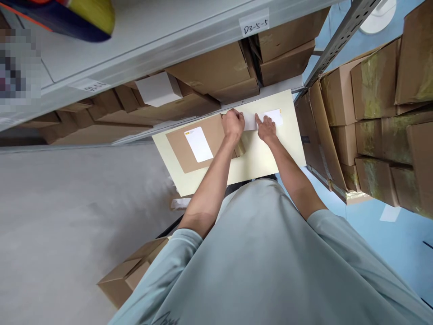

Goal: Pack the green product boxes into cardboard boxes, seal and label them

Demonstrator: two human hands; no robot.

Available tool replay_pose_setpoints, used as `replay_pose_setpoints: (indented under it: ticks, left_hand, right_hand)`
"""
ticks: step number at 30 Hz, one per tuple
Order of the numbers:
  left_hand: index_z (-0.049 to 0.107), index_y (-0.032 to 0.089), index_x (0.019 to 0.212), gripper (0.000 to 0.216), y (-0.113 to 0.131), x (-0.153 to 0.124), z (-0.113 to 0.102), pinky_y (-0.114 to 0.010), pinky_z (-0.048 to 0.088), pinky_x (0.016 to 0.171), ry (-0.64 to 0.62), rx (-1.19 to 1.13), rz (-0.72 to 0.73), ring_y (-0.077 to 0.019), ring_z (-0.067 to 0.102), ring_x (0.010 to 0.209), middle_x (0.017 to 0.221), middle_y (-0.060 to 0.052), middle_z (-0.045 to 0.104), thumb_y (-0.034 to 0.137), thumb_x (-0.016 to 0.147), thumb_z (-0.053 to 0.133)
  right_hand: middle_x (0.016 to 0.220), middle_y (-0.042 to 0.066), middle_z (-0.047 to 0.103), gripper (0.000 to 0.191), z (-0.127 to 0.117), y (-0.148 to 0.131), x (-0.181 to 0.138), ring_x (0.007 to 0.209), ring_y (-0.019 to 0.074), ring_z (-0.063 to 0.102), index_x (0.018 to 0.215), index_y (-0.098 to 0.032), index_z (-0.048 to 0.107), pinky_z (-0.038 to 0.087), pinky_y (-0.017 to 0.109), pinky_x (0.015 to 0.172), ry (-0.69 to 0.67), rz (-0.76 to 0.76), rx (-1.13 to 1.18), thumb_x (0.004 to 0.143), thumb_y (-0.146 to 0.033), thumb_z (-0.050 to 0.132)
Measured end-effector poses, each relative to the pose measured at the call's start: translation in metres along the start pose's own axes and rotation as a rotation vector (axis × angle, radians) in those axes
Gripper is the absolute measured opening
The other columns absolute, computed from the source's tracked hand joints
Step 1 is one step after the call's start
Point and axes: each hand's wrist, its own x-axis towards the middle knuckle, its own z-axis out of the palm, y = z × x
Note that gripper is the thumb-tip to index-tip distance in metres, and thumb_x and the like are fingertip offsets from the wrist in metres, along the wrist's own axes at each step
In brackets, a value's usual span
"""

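My left hand (233, 124) grips the left end of a white label strip (275, 116) that lies at the far edge of a cream table top (270, 155). My right hand (266, 128) rests on the same strip, its forefinger stretched out along the paper. A flat brown cardboard parcel (177, 146) with a white label (198, 144) lies on the table just left of my left hand. A roll of tape (241, 147) sits under my left wrist, partly hidden by it.
Metal shelving (162, 40) full of brown cartons (216, 67) stands beyond the table, with a tag reading D3-5-5 (254, 25). More taped cartons (379, 126) are stacked at the right. An open carton (131, 275) stands on the grey floor at my lower left.
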Motion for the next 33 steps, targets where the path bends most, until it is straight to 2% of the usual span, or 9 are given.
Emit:
replay_pose_setpoints:
  ticks: [6,10,15,21,27,33]
  left_hand:
    - [0.080,0.015,0.106,0.030,0.001,-0.006,0.000,-0.039,0.051,0.107,0.014,0.050,0.011,-0.0326,0.076,0.117,0.121,-0.023,0.084,0.024,0.107,0.052]
    - [0.079,0.018,0.103,0.027,0.000,-0.016,0.000,-0.040,0.053,0.103,0.014,0.025,0.034,-0.0314,0.076,0.112,0.115,-0.021,0.084,0.023,0.106,0.053]
    - [0.076,0.022,0.098,0.023,0.003,-0.031,0.003,-0.040,0.051,0.096,0.022,-0.011,-0.006,-0.0314,0.076,0.108,0.107,-0.017,0.082,0.028,0.107,0.056]
    - [0.075,0.023,0.106,0.026,0.009,-0.040,0.004,-0.044,0.051,0.096,0.008,0.014,-0.005,-0.0347,0.077,0.107,0.113,-0.019,0.082,0.033,0.111,0.052]
    - [0.075,0.021,0.112,0.027,0.013,-0.041,0.002,-0.042,0.051,0.095,-0.011,0.100,0.006,-0.0331,0.076,0.110,0.119,-0.019,0.082,0.030,0.112,0.049]
    - [0.076,0.021,0.113,0.028,0.016,-0.041,-0.001,-0.044,0.053,0.102,-0.010,0.094,0.002,-0.0343,0.077,0.116,0.122,-0.019,0.082,0.028,0.111,0.049]
  right_hand:
    - [0.185,0.022,0.032,0.093,-0.001,-0.002,0.002,0.166,0.0392,0.037,0.188,-0.024,0.014,0.035,0.054,0.131,-0.026,0.013,-0.020,0.104,-0.011,0.053]
    - [0.184,0.022,0.033,0.092,-0.003,0.001,0.004,0.166,0.0395,0.038,0.188,-0.025,0.014,0.034,0.055,0.131,-0.044,0.001,-0.029,0.105,-0.011,0.052]
    - [0.183,0.021,0.036,0.094,-0.005,0.007,0.006,0.163,0.0411,0.040,0.188,-0.028,0.016,0.035,0.058,0.128,-0.059,-0.024,-0.033,0.104,-0.012,0.054]
    - [0.182,0.021,0.037,0.091,-0.006,0.009,0.006,0.163,0.0402,0.040,0.187,-0.029,0.020,0.037,0.057,0.128,-0.037,-0.038,-0.038,0.104,-0.012,0.054]
    - [0.182,0.021,0.037,0.094,-0.008,0.007,0.003,0.163,0.0399,0.041,0.187,-0.029,0.019,0.037,0.056,0.128,-0.034,-0.034,-0.041,0.103,-0.011,0.057]
    - [0.181,0.021,0.038,0.088,-0.009,0.006,0.002,0.163,0.0392,0.041,0.187,-0.029,0.020,0.037,0.055,0.130,-0.032,-0.031,-0.040,0.107,-0.012,0.051]
